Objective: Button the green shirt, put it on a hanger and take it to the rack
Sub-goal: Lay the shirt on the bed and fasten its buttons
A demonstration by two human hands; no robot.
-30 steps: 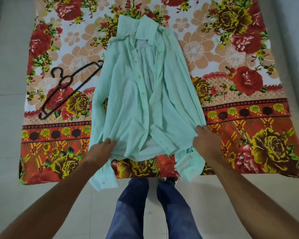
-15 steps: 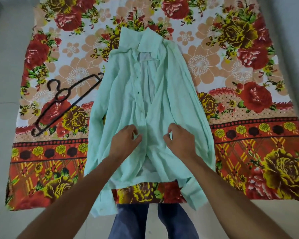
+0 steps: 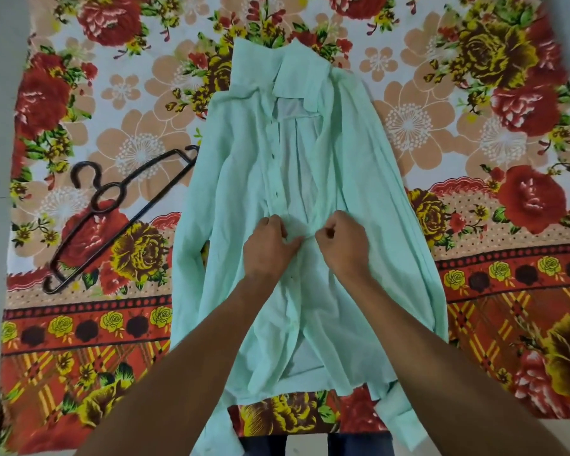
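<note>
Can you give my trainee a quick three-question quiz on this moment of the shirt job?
1. True or false: the hanger lies on the floral sheet, on the person's left of the green shirt.
2. Where on the shirt are the left hand and right hand working? A) collar B) mid-front, at the placket C) bottom hem
3. Fill in: above the hands the shirt front lies ____, showing the paler inside.

Key
1. True: it lies flat, one tip close to the shirt's edge.
2. B: both pinch the front edges together at the middle.
3. Open: the panels gape up to the collar.
</note>
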